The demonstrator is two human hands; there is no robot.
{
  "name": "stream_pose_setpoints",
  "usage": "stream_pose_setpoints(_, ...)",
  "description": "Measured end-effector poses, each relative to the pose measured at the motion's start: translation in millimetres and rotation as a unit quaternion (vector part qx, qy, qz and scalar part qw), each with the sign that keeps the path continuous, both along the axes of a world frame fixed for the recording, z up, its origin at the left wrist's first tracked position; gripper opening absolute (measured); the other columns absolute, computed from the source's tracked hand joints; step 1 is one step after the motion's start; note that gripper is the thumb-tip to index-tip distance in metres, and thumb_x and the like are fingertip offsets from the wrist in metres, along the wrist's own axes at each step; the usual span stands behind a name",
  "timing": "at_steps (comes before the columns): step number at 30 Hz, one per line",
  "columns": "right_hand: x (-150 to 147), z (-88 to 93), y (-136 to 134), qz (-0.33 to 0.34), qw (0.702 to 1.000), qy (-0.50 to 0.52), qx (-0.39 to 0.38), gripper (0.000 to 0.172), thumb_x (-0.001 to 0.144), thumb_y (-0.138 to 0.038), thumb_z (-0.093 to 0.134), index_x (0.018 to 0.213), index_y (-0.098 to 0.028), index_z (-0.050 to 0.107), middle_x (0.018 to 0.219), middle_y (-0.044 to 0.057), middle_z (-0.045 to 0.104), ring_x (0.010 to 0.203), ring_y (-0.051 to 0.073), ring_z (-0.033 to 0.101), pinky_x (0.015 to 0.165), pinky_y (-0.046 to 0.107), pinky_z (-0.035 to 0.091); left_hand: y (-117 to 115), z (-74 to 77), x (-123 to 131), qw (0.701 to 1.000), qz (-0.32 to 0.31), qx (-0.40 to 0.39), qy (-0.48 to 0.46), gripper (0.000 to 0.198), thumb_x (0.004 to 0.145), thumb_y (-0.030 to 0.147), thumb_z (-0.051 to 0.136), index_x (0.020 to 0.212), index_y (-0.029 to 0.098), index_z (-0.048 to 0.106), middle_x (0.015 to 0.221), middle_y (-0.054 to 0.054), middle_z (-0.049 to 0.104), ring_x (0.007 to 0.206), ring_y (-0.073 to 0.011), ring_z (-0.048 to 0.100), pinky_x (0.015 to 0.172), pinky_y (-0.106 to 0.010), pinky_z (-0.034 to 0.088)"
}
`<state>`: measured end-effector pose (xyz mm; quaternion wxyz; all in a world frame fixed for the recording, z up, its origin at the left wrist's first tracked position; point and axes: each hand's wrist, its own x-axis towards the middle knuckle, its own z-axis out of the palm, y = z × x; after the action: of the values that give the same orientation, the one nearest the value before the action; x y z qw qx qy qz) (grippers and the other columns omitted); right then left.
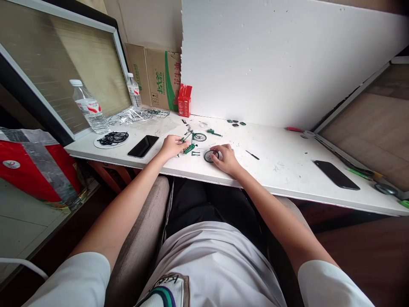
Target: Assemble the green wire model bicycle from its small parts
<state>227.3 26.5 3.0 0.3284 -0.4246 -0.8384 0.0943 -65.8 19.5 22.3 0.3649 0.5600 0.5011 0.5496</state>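
Note:
My left hand [174, 146] is closed on the rear part of a small green model bicycle [189, 138], which has one spoked front wheel [200, 137] fitted. In my right hand [226, 158] a loose black spoked wheel [209, 156] is gripped at its rim, just above or on the white table. Beside the bicycle lies a green chain-guard-like part [189, 149]. Small dark pieces [196, 154] rest between my hands. Farther back lies another green part [213, 132] with a thin rod.
Left are a phone [143, 146], a white plate [99, 144] of black parts, and two water bottles [91, 108]. A red box [184, 100] and cardboard box [156, 79] stand behind. A thin tool [252, 154] and black phone [336, 174] lie right. A white panel [287, 59] rises behind the table.

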Motion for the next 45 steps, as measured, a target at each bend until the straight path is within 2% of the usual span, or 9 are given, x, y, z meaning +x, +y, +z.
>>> stream_pose_setpoints(5, -0.4, 0.7, 0.9, 0.002, 1.000, -0.003, 0.010, 0.030, 0.101, -0.045, 0.064, 0.117, -0.024, 0.078, 0.120, 0.013, 0.077, 0.131, 0.040, 0.057, 0.116, 0.066, 0.044, -6.7, 6.9, 15.8, 0.997, -0.041, 0.002, -0.071, 0.058, 0.059, 0.058, 0.101, 0.090, 0.014, 0.081, 0.095, -0.014, 0.084, 0.089, -0.0284, 0.080, 0.084, -0.042, 0.068)
stream_pose_setpoints(9, -2.8, 9.6, -5.2, 0.028, 0.996, 0.080, 0.016, 0.036, 0.106, -0.055, 0.061, 0.119, -0.026, 0.078, 0.127, 0.013, 0.077, 0.134, 0.038, 0.056, 0.118, 0.063, 0.046, -16.6, 13.7, 31.9, 0.992, -0.060, -0.005, -0.114, 0.065, 0.058, 0.059, 0.103, 0.099, 0.014, 0.082, 0.096, -0.013, 0.084, 0.092, -0.0290, 0.081, 0.088, -0.045, 0.069)
stream_pose_setpoints(13, -9.4, 20.1, -9.5, 0.082, 0.971, 0.214, -0.069, 0.047, 0.105, -0.067, 0.060, 0.128, -0.029, 0.076, 0.133, 0.011, 0.077, 0.131, 0.033, 0.065, 0.111, 0.055, 0.055, -25.0, 16.9, 46.3, 0.991, -0.080, 0.033, -0.104, 0.064, 0.063, 0.058, 0.101, 0.104, 0.013, 0.082, 0.100, -0.013, 0.084, 0.093, -0.0284, 0.082, 0.090, -0.045, 0.070)
stream_pose_setpoints(18, -13.0, 25.4, -6.7, 0.116, 0.933, 0.317, -0.127, 0.050, 0.092, -0.072, 0.078, 0.110, -0.026, 0.079, 0.119, 0.009, 0.080, 0.110, 0.028, 0.074, 0.100, 0.045, 0.060, -29.8, 18.7, 56.4, 0.990, -0.077, 0.094, -0.073, 0.056, 0.069, 0.054, 0.098, 0.102, 0.012, 0.081, 0.106, -0.015, 0.085, 0.099, -0.0294, 0.082, 0.093, -0.044, 0.069)
stream_pose_setpoints(29, -9.4, 34.0, -9.2, 0.101, 0.926, 0.337, -0.137, 0.057, 0.083, -0.078, 0.083, 0.104, -0.024, 0.078, 0.109, 0.008, 0.077, 0.090, 0.022, 0.067, 0.085, 0.040, 0.061, -34.2, 20.4, 60.5, 0.987, -0.068, 0.140, -0.039, 0.045, 0.074, 0.047, 0.095, 0.100, 0.013, 0.082, 0.107, -0.016, 0.085, 0.100, -0.0290, 0.083, 0.093, -0.041, 0.067)
stream_pose_setpoints(40, -8.9, 36.6, -16.5, 0.126, 0.920, 0.340, -0.151, 0.046, 0.090, -0.068, 0.080, 0.106, -0.026, 0.076, 0.112, 0.008, 0.077, 0.102, 0.026, 0.071, 0.095, 0.045, 0.062, -34.9, 20.5, 59.4, 0.987, -0.047, 0.151, -0.042, 0.044, 0.076, 0.048, 0.094, 0.101, 0.014, 0.082, 0.108, -0.014, 0.085, 0.101, -0.0274, 0.082, 0.094, -0.039, 0.066)
stream_pose_setpoints(45, -12.2, 38.1, -21.0, 0.113, 0.923, 0.340, -0.138, 0.050, 0.084, -0.070, 0.086, 0.106, -0.026, 0.075, 0.116, 0.009, 0.077, 0.107, 0.027, 0.073, 0.094, 0.045, 0.064, -34.8, 18.9, 60.4, 0.988, -0.042, 0.138, -0.054, 0.048, 0.076, 0.051, 0.094, 0.104, 0.014, 0.081, 0.111, -0.014, 0.084, 0.103, -0.0282, 0.081, 0.095, -0.040, 0.067)
